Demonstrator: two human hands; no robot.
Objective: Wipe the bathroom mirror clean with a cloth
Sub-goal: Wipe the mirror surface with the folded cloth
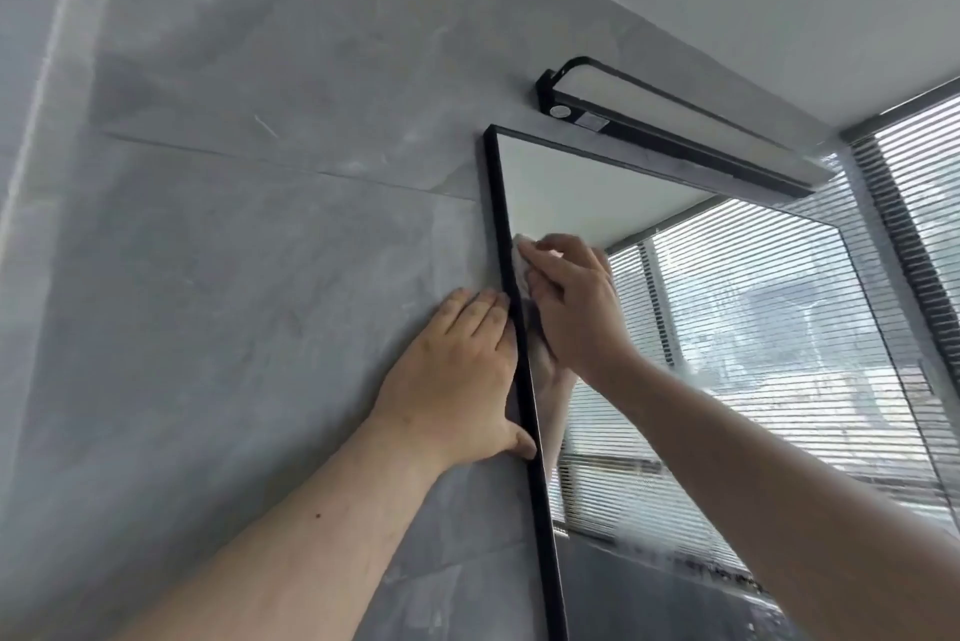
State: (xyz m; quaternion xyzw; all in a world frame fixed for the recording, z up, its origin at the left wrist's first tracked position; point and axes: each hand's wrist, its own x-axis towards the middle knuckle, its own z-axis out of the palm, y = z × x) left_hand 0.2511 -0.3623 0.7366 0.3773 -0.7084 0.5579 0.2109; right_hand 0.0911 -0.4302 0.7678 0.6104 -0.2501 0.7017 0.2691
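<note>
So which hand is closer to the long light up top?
Right. The right hand presses the cloth on the mirror, below the left end of the light. The left hand lies lower and further left, flat on the wall beside the frame.

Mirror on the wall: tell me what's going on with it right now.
A person is wiping the mirror. The right hand presses a white cloth against the glass in the upper part, right beside the left side of the black frame. The left hand lies flat on the grey tiled wall just outside the frame, thumb against it. A black lamp is mounted above the mirror.
</note>
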